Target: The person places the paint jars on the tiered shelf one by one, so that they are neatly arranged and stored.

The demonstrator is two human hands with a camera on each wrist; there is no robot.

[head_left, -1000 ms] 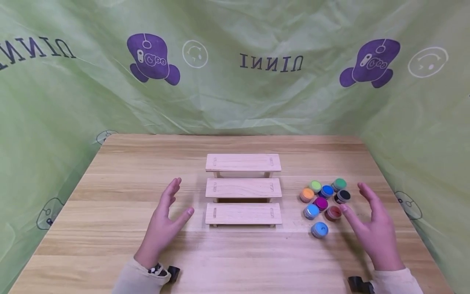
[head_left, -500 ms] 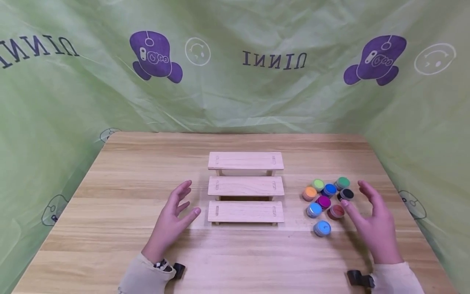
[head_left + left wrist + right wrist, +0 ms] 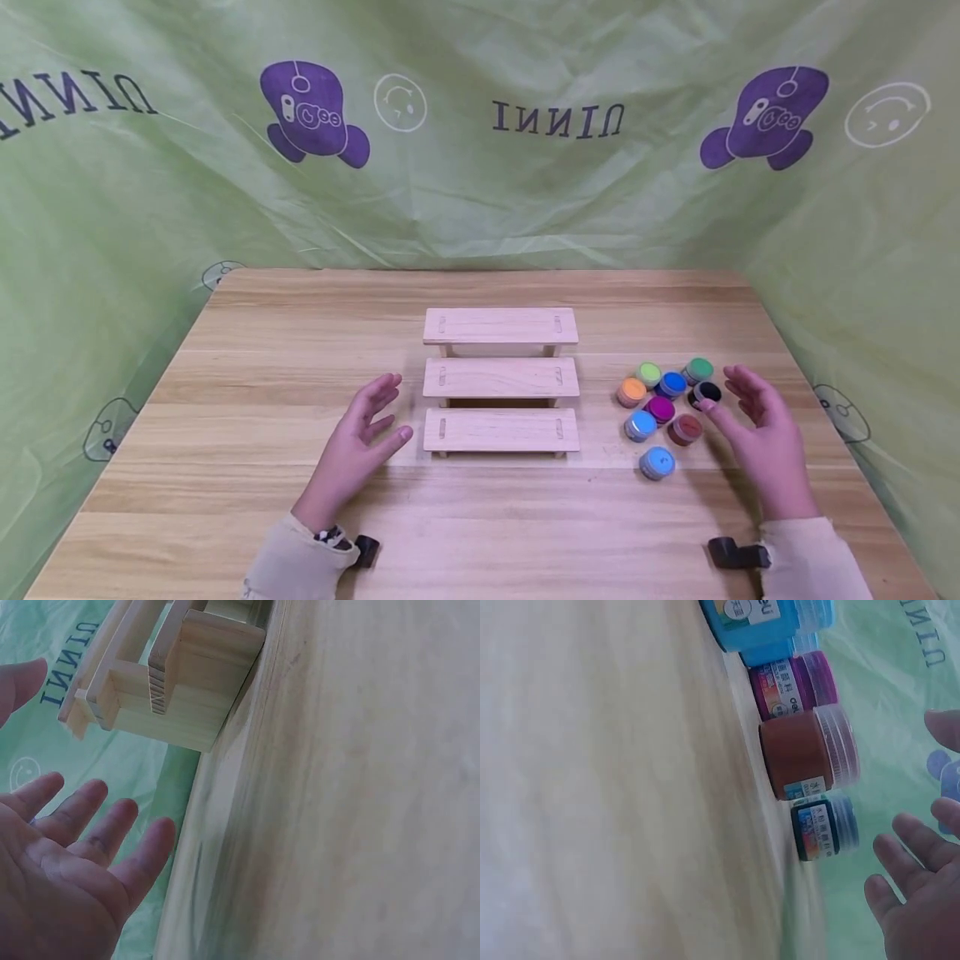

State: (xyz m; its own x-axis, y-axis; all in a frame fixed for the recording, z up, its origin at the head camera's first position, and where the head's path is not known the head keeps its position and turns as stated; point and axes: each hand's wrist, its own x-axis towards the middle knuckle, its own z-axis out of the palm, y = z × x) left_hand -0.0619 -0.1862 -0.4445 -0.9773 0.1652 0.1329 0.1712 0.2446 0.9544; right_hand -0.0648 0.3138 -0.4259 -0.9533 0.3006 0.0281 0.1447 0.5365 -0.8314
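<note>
A three-tier wooden stand [image 3: 501, 379] with bare steps occupies the middle of the table. To its left, my left hand [image 3: 360, 446] hovers with fingers spread and the palm facing the stand, holding nothing; the left wrist view shows the stand's side [image 3: 195, 682] beyond the fingers [image 3: 105, 832]. Right of the stand sits a loose cluster of small paint jars, among them a purple jar [image 3: 660, 409], a brown jar [image 3: 686, 429], an orange jar [image 3: 632, 392] and a black jar [image 3: 706, 394]. My right hand [image 3: 768, 446] is beside them, relaxed and holding nothing, its thumb overlapping the black jar in the head view.
A light blue jar [image 3: 657, 463] stands a little nearer than the other jars. The wooden table [image 3: 480, 533] is bounded at the back and sides by a green printed curtain [image 3: 480, 200]. Black wrist-camera mounts [image 3: 738, 553] stick out inward from the sleeves.
My left hand has shifted right, closer to the stand, with its fingers bending slightly. The right hand's fingers have curved in a little. The stand and jars stay in place.
</note>
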